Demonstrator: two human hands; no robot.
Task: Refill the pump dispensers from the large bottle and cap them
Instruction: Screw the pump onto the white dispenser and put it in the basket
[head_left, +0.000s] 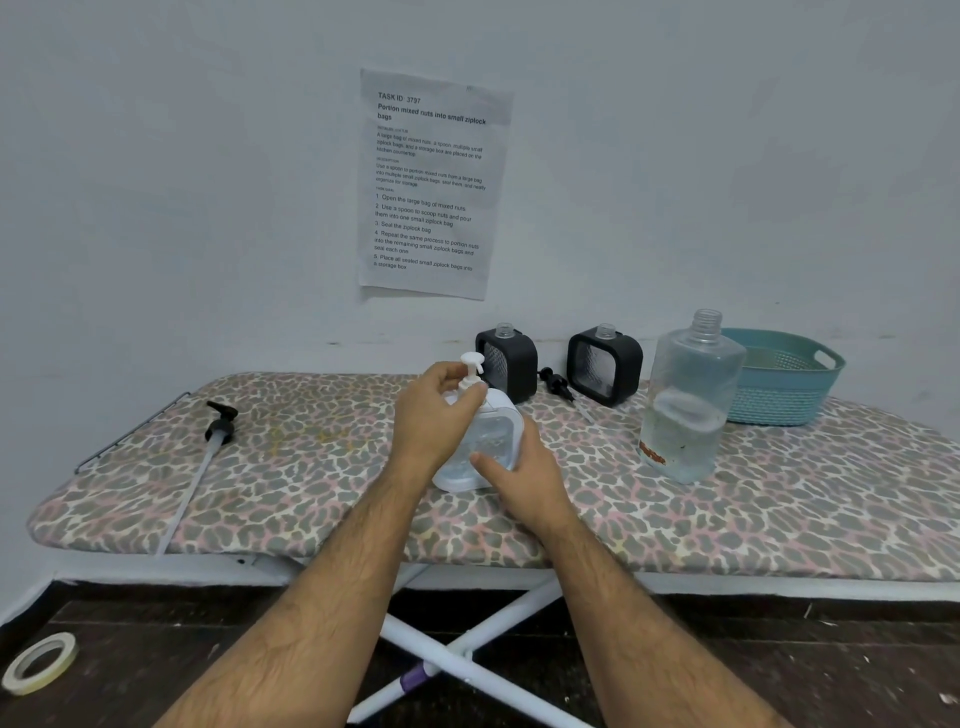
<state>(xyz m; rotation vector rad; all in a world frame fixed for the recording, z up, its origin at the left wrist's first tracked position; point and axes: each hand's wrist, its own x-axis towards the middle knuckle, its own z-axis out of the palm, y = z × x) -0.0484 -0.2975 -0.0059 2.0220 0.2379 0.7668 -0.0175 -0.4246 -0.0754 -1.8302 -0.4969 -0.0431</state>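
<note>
Left grip (434, 415) clasps the white pump (471, 370); right grip (524, 470) holds the dispenser (488, 441). Behind stand two black dispensers (508, 364), uncapped; bottle (691, 400) and basket (784, 379) right.

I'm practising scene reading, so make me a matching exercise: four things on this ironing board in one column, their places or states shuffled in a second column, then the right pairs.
Things:
1. white dispenser
2. large bottle
3. teal basket
4. long-tubed black pump

Places or states:
A. lying loose at the board's left end
B. held by both hands
C. uncapped, partly filled with clear liquid
D. at the far right, behind the bottle

Pairs: 1-B, 2-C, 3-D, 4-A
</note>
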